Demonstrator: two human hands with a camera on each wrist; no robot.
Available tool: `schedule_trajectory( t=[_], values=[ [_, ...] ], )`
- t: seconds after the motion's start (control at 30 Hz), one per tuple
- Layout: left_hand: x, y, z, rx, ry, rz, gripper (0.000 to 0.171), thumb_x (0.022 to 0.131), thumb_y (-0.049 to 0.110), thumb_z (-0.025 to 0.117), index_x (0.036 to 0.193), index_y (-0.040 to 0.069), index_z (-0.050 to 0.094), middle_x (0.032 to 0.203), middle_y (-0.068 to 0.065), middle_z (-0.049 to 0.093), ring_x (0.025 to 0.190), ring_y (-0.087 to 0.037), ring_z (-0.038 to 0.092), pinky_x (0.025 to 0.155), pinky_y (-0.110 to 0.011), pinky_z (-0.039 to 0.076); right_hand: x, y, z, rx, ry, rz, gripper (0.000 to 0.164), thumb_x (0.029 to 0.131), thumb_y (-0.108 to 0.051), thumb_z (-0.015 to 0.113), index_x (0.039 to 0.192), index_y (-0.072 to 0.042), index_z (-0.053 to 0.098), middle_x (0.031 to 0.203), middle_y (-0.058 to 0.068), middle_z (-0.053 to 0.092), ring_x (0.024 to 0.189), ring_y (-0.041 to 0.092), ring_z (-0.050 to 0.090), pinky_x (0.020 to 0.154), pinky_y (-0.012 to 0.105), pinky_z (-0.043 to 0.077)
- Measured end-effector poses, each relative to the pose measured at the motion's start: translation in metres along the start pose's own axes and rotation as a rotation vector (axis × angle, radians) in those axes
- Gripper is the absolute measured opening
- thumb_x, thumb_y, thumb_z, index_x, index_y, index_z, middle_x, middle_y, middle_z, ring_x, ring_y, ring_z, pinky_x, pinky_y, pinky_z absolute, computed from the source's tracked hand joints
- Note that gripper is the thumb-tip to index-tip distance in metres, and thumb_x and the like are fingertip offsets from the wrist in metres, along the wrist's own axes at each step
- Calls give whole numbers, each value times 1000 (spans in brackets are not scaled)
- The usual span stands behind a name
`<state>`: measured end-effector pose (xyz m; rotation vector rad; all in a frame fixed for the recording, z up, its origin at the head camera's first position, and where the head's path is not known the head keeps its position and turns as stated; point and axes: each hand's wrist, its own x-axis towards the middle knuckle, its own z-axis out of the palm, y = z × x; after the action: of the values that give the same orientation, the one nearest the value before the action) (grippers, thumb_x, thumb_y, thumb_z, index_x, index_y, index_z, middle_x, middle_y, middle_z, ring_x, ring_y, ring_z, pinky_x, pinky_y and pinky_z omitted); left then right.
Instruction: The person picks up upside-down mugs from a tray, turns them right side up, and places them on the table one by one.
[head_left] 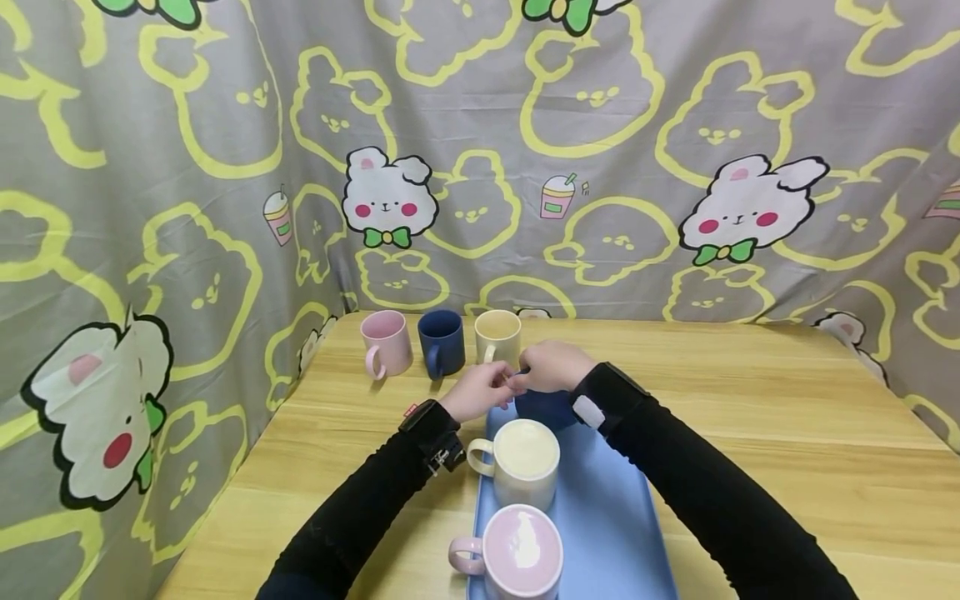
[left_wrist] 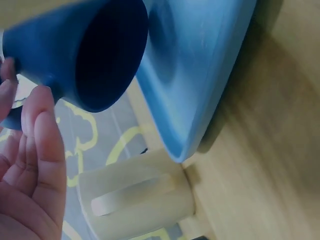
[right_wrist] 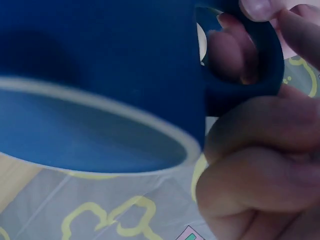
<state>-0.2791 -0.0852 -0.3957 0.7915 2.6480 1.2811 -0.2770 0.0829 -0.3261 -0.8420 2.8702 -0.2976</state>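
Dark blue mug (head_left: 546,410), handle (right_wrist: 272,65) leftward, over tray's (head_left: 607,517) far end

Your head camera looks forward and down over the tray (head_left: 611,517). Your wrist views, the left one rolled sideways, share the dark blue mug (left_wrist: 55,45) close up.

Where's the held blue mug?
In the head view, centre, the held blue mug is at the right hand, over the tray's far end, beyond its cream mug.
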Motion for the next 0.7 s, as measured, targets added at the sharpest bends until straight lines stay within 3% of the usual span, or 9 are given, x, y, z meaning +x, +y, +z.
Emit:
schedule_trajectory(
  t=[0.33,0.53,0.7],
  values=[
    [-1,-8,0,-122,-20,39,17,93,13,66,103,-1,65,79,-6,67,68,-13,65,67,-24,54,-9,6,1,-25,13,104,49,90,-45,64,56,-12,51,53,-4,34,49,12,40,47,23,29],
    [-21,-25,-11,-238,102,24,20,97,13,61,99,-6,65,82,-14,66,73,-24,67,71,-34,57,-13,14,-1,-40,-32,179,51,88,-49,65,54,-12,54,48,-2,47,45,12,48,46,25,33],
    [-39,-44,-22,-257,211,-9,28,99,14,56,100,-13,62,79,-11,65,69,-17,64,67,-31,56,-16,20,-4,-36,-73,197,53,89,-49,63,51,-13,52,43,-2,46,42,12,47,45,25,33]
  ],
)
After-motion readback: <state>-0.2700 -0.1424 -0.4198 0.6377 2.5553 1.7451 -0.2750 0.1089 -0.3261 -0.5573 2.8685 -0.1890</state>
